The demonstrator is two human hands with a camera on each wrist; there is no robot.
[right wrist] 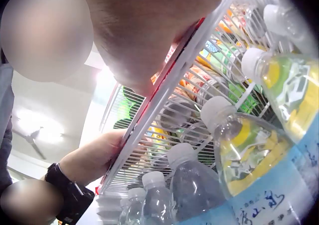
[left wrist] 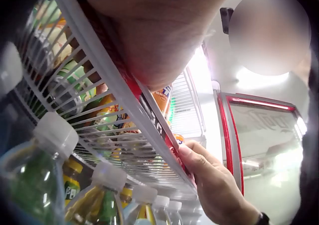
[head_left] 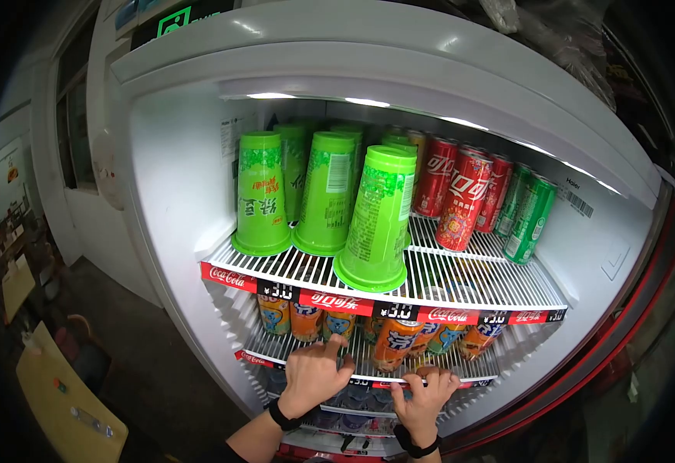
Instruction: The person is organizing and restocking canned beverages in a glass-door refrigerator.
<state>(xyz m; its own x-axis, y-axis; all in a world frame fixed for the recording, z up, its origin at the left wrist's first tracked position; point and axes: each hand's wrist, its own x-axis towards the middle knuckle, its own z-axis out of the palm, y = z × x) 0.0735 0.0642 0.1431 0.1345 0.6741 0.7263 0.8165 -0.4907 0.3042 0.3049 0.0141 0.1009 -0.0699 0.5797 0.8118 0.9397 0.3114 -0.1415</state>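
My left hand grips the front edge of the second wire shelf in an upright drinks fridge. Its fingertips reach over the rail, right at the base of an orange-and-yellow can. Further right, my right hand holds the same edge, its fingers curled over the top; in the left wrist view, the thumb of the right hand lies against the red price rail. Between the hands, an orange drink can leans near the front. More cans stand behind and beside it.
Above, the top shelf bears tall green cups, red cola cans and green cans. Capped bottles stand close beneath the gripped shelf. White fridge walls flank both sides; a table is at far left.
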